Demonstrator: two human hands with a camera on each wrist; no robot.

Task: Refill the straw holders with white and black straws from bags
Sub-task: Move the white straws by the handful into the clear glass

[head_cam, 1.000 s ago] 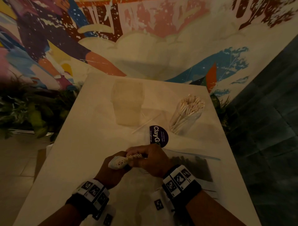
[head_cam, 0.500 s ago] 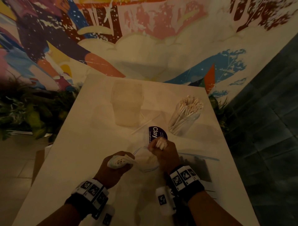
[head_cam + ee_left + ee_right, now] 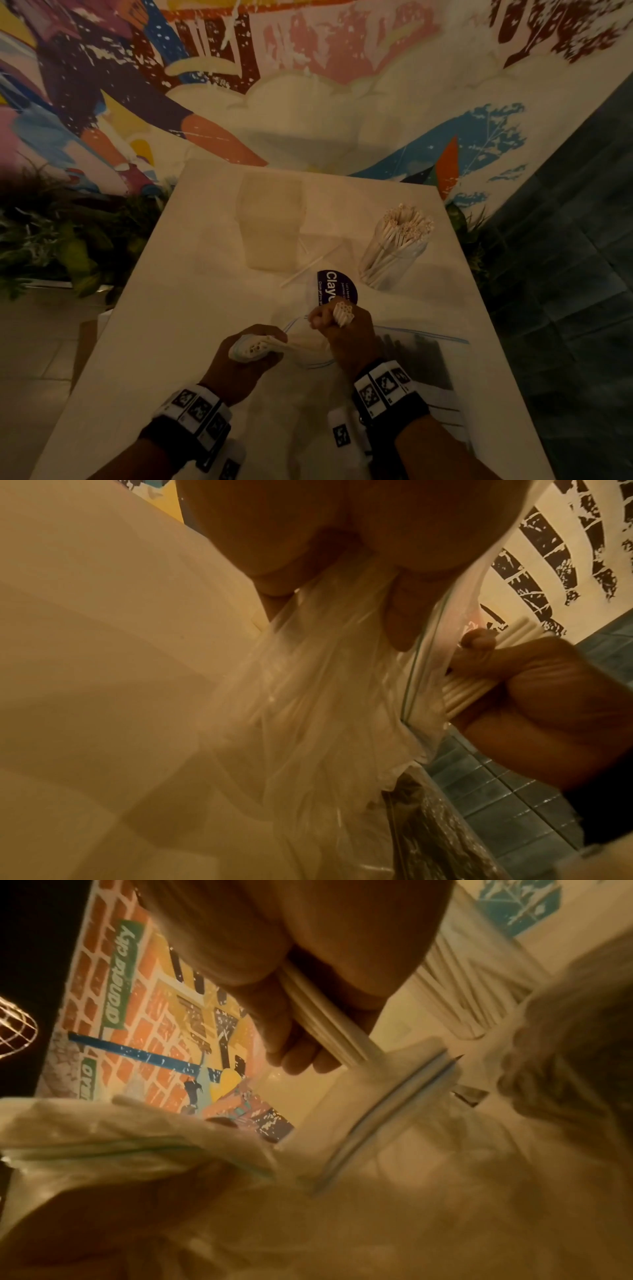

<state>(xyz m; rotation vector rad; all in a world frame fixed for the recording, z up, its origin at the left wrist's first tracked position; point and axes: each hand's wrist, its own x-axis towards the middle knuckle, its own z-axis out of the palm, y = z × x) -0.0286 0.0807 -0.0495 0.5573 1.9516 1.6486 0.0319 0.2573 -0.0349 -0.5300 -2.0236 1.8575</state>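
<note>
Right hand (image 3: 346, 334) clutches a bunch of white straws (image 3: 343, 312) above the bag (image 3: 310, 346); left hand (image 3: 244, 363) grips the bag's neck. Lift them clear, keep them bunched, then into the holder (image 3: 394, 253).

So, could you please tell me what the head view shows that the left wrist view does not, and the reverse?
Only the head view shows the clear round holder full of white straws, the loose white straw lying on the white table, and the purple round sticker. Only the left wrist view shows the crumpled clear plastic bag running down under the left hand. Both show the right hand gripping a bundle of white straws at the bag's mouth.
</note>
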